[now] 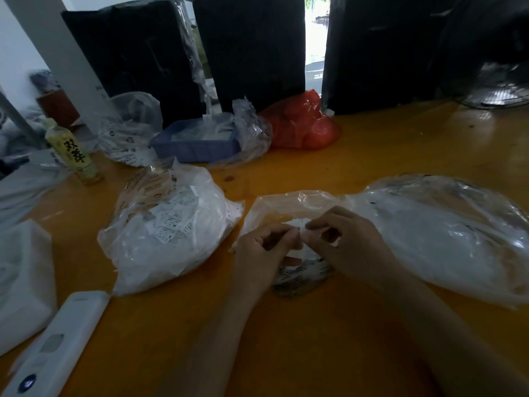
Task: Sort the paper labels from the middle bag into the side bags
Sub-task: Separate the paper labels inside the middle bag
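Observation:
A small clear middle bag (286, 206) lies open on the orange table (315, 325), with white paper labels (294, 224) inside. Over its mouth my left hand (260, 253) and my right hand (349, 239) meet, fingertips curled and pinching a small white label between them. To the left sits a full clear bag (169, 233) of printed labels. A wide, flatter clear bag (452, 230) of white labels lies on the right. More printed strips (303, 277) show under my hands.
At the back stand a blue tray (197, 144) in plastic, a red bag (303, 124), another clear bag (128, 130) and a green drink bottle (74, 153). A white device (60, 339) and a white packet (23, 282) lie front left. Black panels (252, 50) wall the rear.

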Demonstrator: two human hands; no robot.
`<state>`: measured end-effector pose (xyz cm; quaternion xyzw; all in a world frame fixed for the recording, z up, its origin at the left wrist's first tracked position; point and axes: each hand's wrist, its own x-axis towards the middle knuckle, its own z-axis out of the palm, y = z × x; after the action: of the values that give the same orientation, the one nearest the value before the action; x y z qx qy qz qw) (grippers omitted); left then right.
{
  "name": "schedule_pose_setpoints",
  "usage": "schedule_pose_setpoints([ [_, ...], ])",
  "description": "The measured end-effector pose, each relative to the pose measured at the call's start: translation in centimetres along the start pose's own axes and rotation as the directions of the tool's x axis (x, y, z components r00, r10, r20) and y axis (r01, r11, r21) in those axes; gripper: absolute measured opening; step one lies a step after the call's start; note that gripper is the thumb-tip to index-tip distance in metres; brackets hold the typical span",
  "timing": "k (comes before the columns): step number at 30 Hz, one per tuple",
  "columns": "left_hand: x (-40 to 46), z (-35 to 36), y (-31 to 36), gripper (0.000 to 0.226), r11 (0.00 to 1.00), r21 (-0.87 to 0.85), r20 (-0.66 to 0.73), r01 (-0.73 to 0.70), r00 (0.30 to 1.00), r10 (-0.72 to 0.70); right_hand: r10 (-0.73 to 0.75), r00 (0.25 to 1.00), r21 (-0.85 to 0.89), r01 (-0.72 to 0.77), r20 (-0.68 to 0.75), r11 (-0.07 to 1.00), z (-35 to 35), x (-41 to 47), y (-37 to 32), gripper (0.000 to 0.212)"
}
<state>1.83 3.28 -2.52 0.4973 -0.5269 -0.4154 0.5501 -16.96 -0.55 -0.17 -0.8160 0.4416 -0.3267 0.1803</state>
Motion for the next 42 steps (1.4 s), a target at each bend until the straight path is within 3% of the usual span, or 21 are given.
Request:
schedule_pose_setpoints([
  [2, -0.1, 0.0, 0.1, 0.016, 1.000, -0.015, -0.010, 0.025, 1.000, -0.025, 0.011, 1.000, -0.019, -0.011, 0.011, 1.000, 0.2, 0.1, 0.0, 0.020],
  [7, 0.0, 0.3, 0.6, 0.034, 0.984, -0.102, -0.020, 0.149, 0.988, -0.152, 0.084, 0.979, 0.032, -0.079, -0.187, 0.996, 0.9, -0.1, -0.9, 0.008],
  [14, 0.5, 0.2, 0.4, 0.007, 0.915, -0.322, -0.034, 0.242, 0.963, -0.266, 0.056, 0.996, 0.046, -0.053, -0.066, 0.998, 2.1, -0.5, -1.4, 0.019],
  [17, 0.9, 0.1, 0.2, 0.013, 0.824, -0.523, -0.035, 0.220, 0.960, -0.279, 0.095, 0.983, 0.106, -0.079, -0.154, 0.991, 1.9, -0.3, -1.1, 0.019],
  [20, 1.1, 0.0, 0.1, 0.022, 0.764, -0.613, -0.037, 0.203, 0.958, -0.284, 0.153, 0.952, 0.186, -0.105, -0.265, 0.977, 1.3, -0.3, -0.4, 0.026],
  [24, 1.1, 0.1, 0.2, 0.030, 0.767, -0.608, -0.027, 0.205, 0.960, -0.278, 0.266, 0.923, 0.371, -0.152, -0.278, 0.916, 0.5, -0.3, -0.1, 0.033],
  [28, 1.0, 0.5, 0.3, 0.035, 0.785, -0.585, -0.037, 0.201, 0.961, -0.274, 0.275, 0.921, 0.466, -0.121, -0.277, 0.876, 0.2, -0.4, -0.2, 0.017],
  [36, 1.0, 0.2, 0.2, 0.021, 0.775, -0.595, -0.015, 0.214, 0.961, -0.277, 0.246, 0.947, 0.441, -0.135, -0.206, 0.887, -0.3, -0.4, 0.0, 0.010],
  [42, 1.0, 0.2, 0.2, 0.033, 0.795, -0.571, -0.008, 0.207, 0.966, -0.258, 0.265, 0.952, 0.425, -0.180, -0.150, 0.887, -0.3, -0.3, 0.0, 0.009],
])
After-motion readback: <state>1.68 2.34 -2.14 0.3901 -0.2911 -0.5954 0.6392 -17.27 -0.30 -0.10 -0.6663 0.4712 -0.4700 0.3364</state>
